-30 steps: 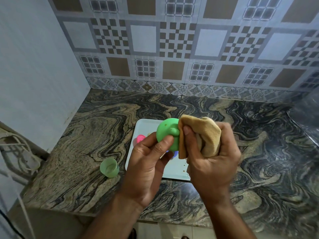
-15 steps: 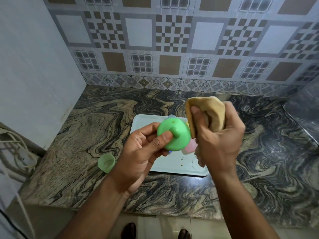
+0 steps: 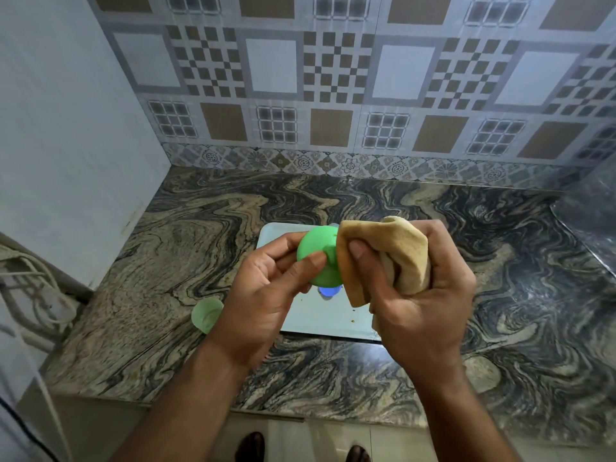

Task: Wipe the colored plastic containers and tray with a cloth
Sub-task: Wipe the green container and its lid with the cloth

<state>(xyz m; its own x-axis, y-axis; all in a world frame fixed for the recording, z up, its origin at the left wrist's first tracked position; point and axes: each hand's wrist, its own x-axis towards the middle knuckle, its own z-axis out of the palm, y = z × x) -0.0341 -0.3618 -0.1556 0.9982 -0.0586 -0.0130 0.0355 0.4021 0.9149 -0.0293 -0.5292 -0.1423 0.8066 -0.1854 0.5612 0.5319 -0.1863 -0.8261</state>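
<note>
My left hand (image 3: 266,291) grips a bright green plastic container (image 3: 316,251) above the tray, thumb and fingers curled round it. A bunched tan cloth (image 3: 393,255) sits in my right hand (image 3: 420,301), and its edge lies against the right side of the green container. Below both hands a white tray (image 3: 326,321) rests on the marbled counter (image 3: 160,295). A blue container (image 3: 328,291) shows on the tray under the green one, mostly hidden. A pale green cup (image 3: 206,315) stands on the counter left of the tray.
A tiled wall rises behind the counter and a plain wall (image 3: 66,145) closes the left side. White cables (image 3: 30,295) hang at the far left. The counter's front edge (image 3: 300,415) runs below my wrists, with floor and feet beneath.
My right hand has brought the cloth down from above the green container onto its right side. My left hand still holds the container above the tray. The pink container is no longer visible.
</note>
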